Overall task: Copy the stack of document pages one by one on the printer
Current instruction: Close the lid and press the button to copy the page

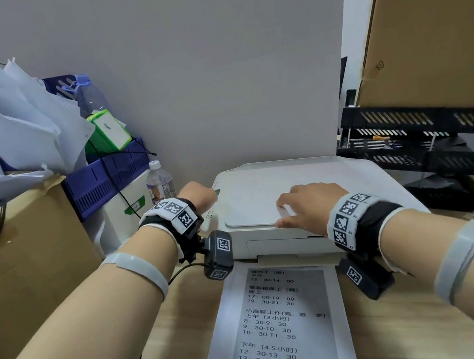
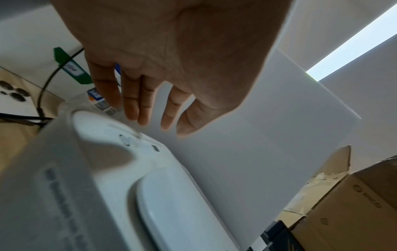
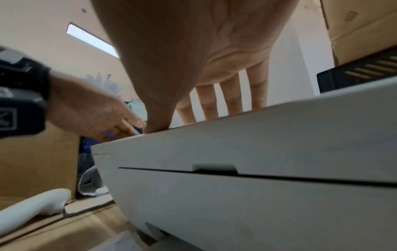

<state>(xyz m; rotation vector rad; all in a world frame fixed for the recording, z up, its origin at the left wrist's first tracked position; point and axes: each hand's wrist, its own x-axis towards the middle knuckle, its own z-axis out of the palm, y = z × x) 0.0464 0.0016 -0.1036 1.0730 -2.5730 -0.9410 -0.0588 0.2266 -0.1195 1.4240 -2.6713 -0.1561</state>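
Note:
A white printer [image 1: 362, 178] stands at the back of the wooden desk with its scanner lid [image 1: 252, 205] down. My right hand [image 1: 304, 202] lies flat on the lid's front right part, fingers straight, thumb at the front edge; the right wrist view shows its fingers [image 3: 232, 96] above the printer's front [image 3: 257, 169]. My left hand [image 1: 201, 196] hovers over the printer's left control strip [image 2: 137, 142], fingers [image 2: 137, 103] straight and holding nothing. A printed page [image 1: 271, 326] with dark text lies face up out of the printer's front, on the desk between my forearms.
Left of the printer stand a water bottle [image 1: 159, 180], a blue crate [image 1: 104, 175] with loose papers [image 1: 24, 119] and a cardboard box [image 1: 22, 244] with a black cable. A black letter tray [image 1: 420, 131] and a large cardboard box [image 1: 434, 24] stand at the right.

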